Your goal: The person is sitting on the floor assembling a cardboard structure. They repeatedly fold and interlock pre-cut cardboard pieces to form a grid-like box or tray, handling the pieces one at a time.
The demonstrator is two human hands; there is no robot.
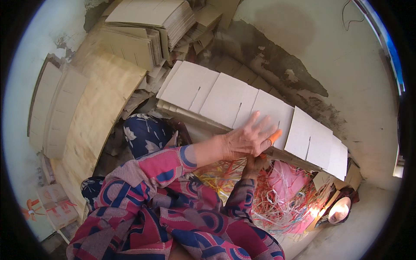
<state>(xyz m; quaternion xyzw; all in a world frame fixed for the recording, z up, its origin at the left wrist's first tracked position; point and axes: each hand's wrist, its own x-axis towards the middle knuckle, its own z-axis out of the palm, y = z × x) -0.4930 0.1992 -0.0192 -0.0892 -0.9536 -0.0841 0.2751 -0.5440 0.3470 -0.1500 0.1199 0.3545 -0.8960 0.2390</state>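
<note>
A long row of slotted cardboard sheets, pale on top and stacked in layers, runs slantwise from upper left to right in front of me. My left hand lies on the top near its closer edge, palm down with the fingers spread. An orange covering wraps one of its digits. Just below that edge is my right hand, close under the left one. A bit of orange shows there too. Its fingers are mostly hidden by the left hand and the cardboard, so its grip is unclear.
Tangled plastic straps and a pink sheet lie below the row. A wooden board stretches along the left. More cardboard stacks stand at the back. A lit round lamp-like object is at lower right, by the wall.
</note>
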